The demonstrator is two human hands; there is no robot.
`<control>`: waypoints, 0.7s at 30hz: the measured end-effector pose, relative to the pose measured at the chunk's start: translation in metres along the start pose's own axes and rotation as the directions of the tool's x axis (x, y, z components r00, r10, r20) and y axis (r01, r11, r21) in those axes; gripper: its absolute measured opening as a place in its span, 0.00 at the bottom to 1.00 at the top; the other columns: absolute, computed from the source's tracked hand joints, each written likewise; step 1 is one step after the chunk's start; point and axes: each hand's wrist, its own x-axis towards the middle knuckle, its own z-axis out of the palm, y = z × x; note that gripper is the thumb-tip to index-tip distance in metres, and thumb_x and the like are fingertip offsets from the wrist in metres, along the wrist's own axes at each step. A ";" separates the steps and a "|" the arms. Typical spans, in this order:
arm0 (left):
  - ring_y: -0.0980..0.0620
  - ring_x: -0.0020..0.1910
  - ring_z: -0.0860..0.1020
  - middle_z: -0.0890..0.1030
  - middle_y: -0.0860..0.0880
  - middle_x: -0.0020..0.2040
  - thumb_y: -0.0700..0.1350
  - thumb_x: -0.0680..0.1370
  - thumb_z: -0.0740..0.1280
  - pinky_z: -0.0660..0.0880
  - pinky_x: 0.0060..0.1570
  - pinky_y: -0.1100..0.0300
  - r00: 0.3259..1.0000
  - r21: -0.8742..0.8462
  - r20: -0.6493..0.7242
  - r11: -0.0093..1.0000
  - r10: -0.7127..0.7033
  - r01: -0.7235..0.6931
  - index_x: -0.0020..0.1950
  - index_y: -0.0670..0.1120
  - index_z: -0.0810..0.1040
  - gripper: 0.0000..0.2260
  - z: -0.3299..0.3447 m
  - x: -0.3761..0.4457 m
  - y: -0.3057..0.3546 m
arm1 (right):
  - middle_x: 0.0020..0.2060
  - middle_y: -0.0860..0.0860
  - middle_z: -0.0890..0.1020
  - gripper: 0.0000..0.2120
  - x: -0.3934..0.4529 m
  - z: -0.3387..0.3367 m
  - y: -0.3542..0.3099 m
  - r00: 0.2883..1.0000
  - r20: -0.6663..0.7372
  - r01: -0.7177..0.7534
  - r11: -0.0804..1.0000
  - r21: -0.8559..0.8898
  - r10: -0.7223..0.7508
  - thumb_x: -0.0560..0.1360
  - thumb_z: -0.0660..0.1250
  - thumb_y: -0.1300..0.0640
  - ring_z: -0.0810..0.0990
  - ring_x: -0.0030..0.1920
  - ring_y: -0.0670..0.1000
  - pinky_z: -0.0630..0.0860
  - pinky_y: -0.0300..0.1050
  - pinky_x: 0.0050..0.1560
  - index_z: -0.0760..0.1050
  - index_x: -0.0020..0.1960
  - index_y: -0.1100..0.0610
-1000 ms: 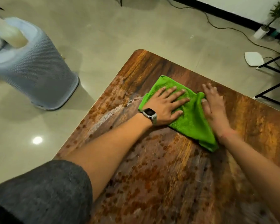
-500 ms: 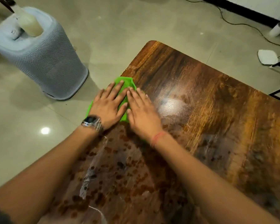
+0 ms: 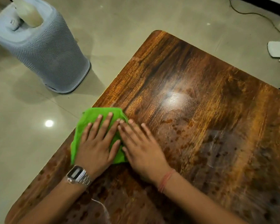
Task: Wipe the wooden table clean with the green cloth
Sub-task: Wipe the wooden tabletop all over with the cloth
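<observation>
Pressing flat, fingers straight: left hand (image 3: 96,143) on the green cloth (image 3: 94,120), right hand (image 3: 141,147) just beside it, fingertips and thumb side overlapping the cloth's right edge. Both hands have swept leftward within the last second, carrying the cloth from mid-desk to the left edge of the desk (image 3: 200,110), where it overhangs slightly. Far surface reads glossy; brown spots (image 3: 176,131) remain near the hands. Judgement: one pass finished, nearer half still to wipe.

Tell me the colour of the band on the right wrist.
The band is reddish-pink, a thin thread; the head view shows it.
</observation>
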 end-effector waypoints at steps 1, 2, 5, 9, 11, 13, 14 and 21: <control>0.45 0.77 0.58 0.59 0.49 0.78 0.60 0.80 0.46 0.57 0.73 0.45 1.000 0.007 -0.005 1.000 0.014 -0.014 0.77 0.52 0.59 0.27 -0.002 0.020 0.006 | 0.78 0.52 0.58 0.27 0.006 -0.005 0.014 1.000 0.006 -0.026 1.000 -0.007 0.026 0.81 0.49 0.48 0.55 0.78 0.53 0.53 0.55 0.77 0.57 0.78 0.56; 0.45 0.77 0.58 0.59 0.49 0.78 0.60 0.80 0.46 0.57 0.73 0.45 1.000 0.012 -0.008 0.999 0.030 -0.030 0.77 0.52 0.60 0.27 -0.004 0.041 0.013 | 0.78 0.51 0.57 0.27 0.013 -0.010 0.030 0.998 0.006 -0.059 0.998 -0.021 0.059 0.81 0.47 0.48 0.54 0.78 0.53 0.51 0.55 0.77 0.56 0.78 0.56; 0.47 0.78 0.55 0.56 0.51 0.79 0.61 0.79 0.45 0.53 0.75 0.47 0.996 0.000 -0.007 0.996 0.084 -0.084 0.78 0.55 0.57 0.27 -0.012 0.114 0.028 | 0.79 0.51 0.51 0.28 0.042 -0.028 0.079 0.984 -0.009 -0.180 0.983 -0.043 0.180 0.82 0.44 0.46 0.48 0.79 0.52 0.45 0.54 0.78 0.50 0.79 0.54; 0.48 0.78 0.52 0.52 0.52 0.80 0.60 0.81 0.49 0.50 0.75 0.47 0.979 0.017 0.023 0.979 0.204 -0.204 0.78 0.57 0.53 0.26 -0.026 0.208 0.028 | 0.79 0.51 0.50 0.27 0.060 -0.054 0.131 0.931 -0.100 -0.329 0.927 0.181 0.350 0.83 0.48 0.45 0.47 0.79 0.53 0.42 0.53 0.76 0.48 0.80 0.51; 0.47 0.78 0.52 0.52 0.51 0.80 0.59 0.81 0.51 0.51 0.75 0.46 0.972 0.001 0.035 0.973 0.232 -0.232 0.79 0.57 0.53 0.26 -0.035 0.248 0.025 | 0.79 0.51 0.52 0.26 0.039 -0.061 0.159 0.871 -0.186 -0.402 0.878 0.259 0.454 0.83 0.48 0.45 0.48 0.79 0.53 0.43 0.52 0.75 0.49 0.79 0.50; 0.45 0.78 0.51 0.52 0.50 0.80 0.59 0.82 0.51 0.52 0.75 0.45 0.971 -0.006 0.043 0.972 0.234 -0.234 0.79 0.56 0.52 0.25 -0.044 0.275 0.019 | 0.79 0.51 0.53 0.26 0.002 -0.061 0.188 0.814 -0.215 -0.495 0.838 0.227 0.539 0.83 0.47 0.45 0.49 0.79 0.53 0.45 0.55 0.76 0.50 0.79 0.49; 0.45 0.78 0.51 0.52 0.49 0.80 0.59 0.82 0.50 0.52 0.75 0.44 0.972 -0.014 0.044 0.973 0.231 -0.231 0.79 0.56 0.51 0.26 -0.045 0.286 0.020 | 0.79 0.51 0.53 0.26 -0.022 -0.059 0.204 0.781 -0.204 -0.561 0.807 0.184 0.590 0.83 0.47 0.45 0.49 0.79 0.53 0.46 0.56 0.77 0.50 0.79 0.50; 0.45 0.78 0.52 0.52 0.49 0.80 0.59 0.81 0.49 0.50 0.74 0.45 0.934 -0.003 0.033 0.935 0.356 -0.356 0.79 0.56 0.53 0.26 -0.029 0.276 0.118 | 0.78 0.53 0.56 0.24 -0.101 -0.039 0.251 0.656 -0.234 -0.706 0.693 0.148 0.718 0.84 0.48 0.53 0.51 0.79 0.54 0.47 0.55 0.78 0.54 0.79 0.55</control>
